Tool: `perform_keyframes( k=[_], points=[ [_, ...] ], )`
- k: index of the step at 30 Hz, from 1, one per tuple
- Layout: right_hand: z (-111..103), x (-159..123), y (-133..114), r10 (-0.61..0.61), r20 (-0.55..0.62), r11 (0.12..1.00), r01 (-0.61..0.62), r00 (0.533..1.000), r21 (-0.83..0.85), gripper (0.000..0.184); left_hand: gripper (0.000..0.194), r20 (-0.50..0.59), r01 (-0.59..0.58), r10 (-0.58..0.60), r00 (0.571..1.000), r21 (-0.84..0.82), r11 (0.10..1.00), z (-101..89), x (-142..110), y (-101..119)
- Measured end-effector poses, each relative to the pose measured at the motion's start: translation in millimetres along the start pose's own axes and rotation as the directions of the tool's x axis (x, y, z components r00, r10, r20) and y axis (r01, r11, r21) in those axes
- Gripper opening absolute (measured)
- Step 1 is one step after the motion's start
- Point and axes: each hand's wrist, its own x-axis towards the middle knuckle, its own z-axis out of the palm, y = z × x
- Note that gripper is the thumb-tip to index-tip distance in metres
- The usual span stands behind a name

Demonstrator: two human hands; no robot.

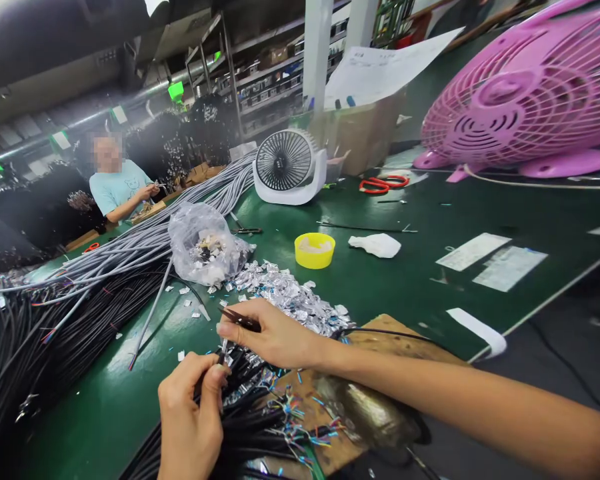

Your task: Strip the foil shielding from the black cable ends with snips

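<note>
Between the thumb and fingers of my left hand (193, 403) is the end of a black cable (223, 355), with a shiny bit of foil at its tip. My right hand (267, 333) is closed around dark tweezers (243, 320), their points facing left, and its fingertips are close to that cable end. Under both hands lies a bundle of black cables (260, 430) with stripped coloured wires (300, 417) at their ends. A heap of silver foil scraps (285, 293) spreads just behind my right hand.
A clear bag of scraps (205, 250), a yellow tub (315, 251), a white fan (289, 167) and red-handled scissors (384, 184) stand or lie beyond. Long grey cables (145, 240) run along the left. A pink fan (520, 100) is at right. Another person (123, 187) sits across.
</note>
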Motion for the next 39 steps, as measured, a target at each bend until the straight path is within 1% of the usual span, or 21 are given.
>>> perform_keyframes(
  k=[3,5,7,10,12,15,17,23,25,28,30,32,33,36,38,39],
  points=[
    [0.6,-2.6,-2.3,-0.057,-0.019,0.998,0.058,0.998,0.022,0.047,0.025,-0.011,0.01,-0.01,1.0,0.015,1.0,0.6,0.1,0.3],
    [1.2,-4.5,-4.1,-0.1,-0.032,0.995,0.1,0.995,0.004,0.047,0.024,-0.022,0.02,-0.02,1.0,0.021,1.0,1.1,-0.1,0.5],
    [2.0,-6.0,-5.0,-0.141,-0.05,0.99,0.14,0.989,-0.032,0.044,0.021,-0.032,0.034,-0.033,0.999,0.017,0.999,1.3,-0.4,0.7],
    [3.6,-8.0,-3.9,-0.198,-0.108,0.975,0.184,0.974,-0.122,0.039,0.018,-0.055,0.046,-0.046,0.997,0.005,0.999,1.0,-1.0,1.3],
    [4.7,-9.7,-1.8,-0.274,-0.145,0.95,0.244,0.951,-0.194,0.034,0.017,-0.083,0.042,-0.041,0.996,0.006,0.999,0.5,-1.4,1.7],
    [6.1,-12.7,1.7,-0.405,-0.147,0.896,0.359,0.903,-0.263,0.018,0.015,-0.141,0.027,-0.023,0.99,0.029,0.999,0.0,-2.4,2.1],
    [6.9,-14.4,3.5,-0.435,-0.141,0.879,0.386,0.89,-0.279,0.013,0.014,-0.174,0.015,-0.006,0.985,0.051,0.999,0.4,-3.1,2.8],
    [6.4,-15.6,1.5,-0.404,-0.145,0.89,0.353,0.903,-0.288,0.015,0.017,-0.253,-0.015,0.042,0.966,0.107,0.994,2.6,-3.8,7.1],
    [5.2,-15.3,-1.9,-0.342,-0.146,0.915,0.293,0.928,-0.277,0.015,0.016,-0.28,-0.008,0.042,0.959,0.123,0.992,1.5,-4.0,8.2],
    [3.7,-15.5,-6.7,-0.205,-0.137,0.953,0.166,0.969,-0.253,0.029,0.017,-0.316,0.022,0.025,0.948,0.146,0.989,-1.8,-5.3,8.9],
    [3.8,-16.4,-8.2,-0.16,-0.118,0.955,0.124,0.98,-0.27,0.033,0.018,-0.337,0.062,-0.002,0.941,0.167,0.984,-3.8,-6.6,8.4],
    [4.6,-17.8,-8.3,-0.179,-0.1,0.943,0.142,0.979,-0.3,0.029,0.017,-0.353,0.104,-0.031,0.935,0.19,0.976,-4.5,-7.8,6.9],
    [5.1,-18.5,-8.2,-0.202,-0.087,0.937,0.167,0.975,-0.307,0.028,0.017,-0.362,0.105,-0.028,0.932,0.195,0.975,-4.4,-8.1,5.9],
    [6.3,-19.4,-8.8,-0.278,-0.051,0.923,0.252,0.959,-0.29,0.029,0.019,-0.399,0.032,0.041,0.916,0.176,0.984,-2.4,-7.8,3.7],
    [6.6,-19.2,-9.5,-0.299,-0.039,0.921,0.277,0.953,-0.275,0.032,0.019,-0.414,-0.008,0.074,0.907,0.157,0.988,-0.8,-7.0,3.2],
    [6.6,-19.0,-9.7,-0.3,-0.038,0.921,0.279,0.953,-0.272,0.033,0.018,-0.411,-0.007,0.069,0.909,0.152,0.988,-0.2,-6.6,3.1]
  ],
)
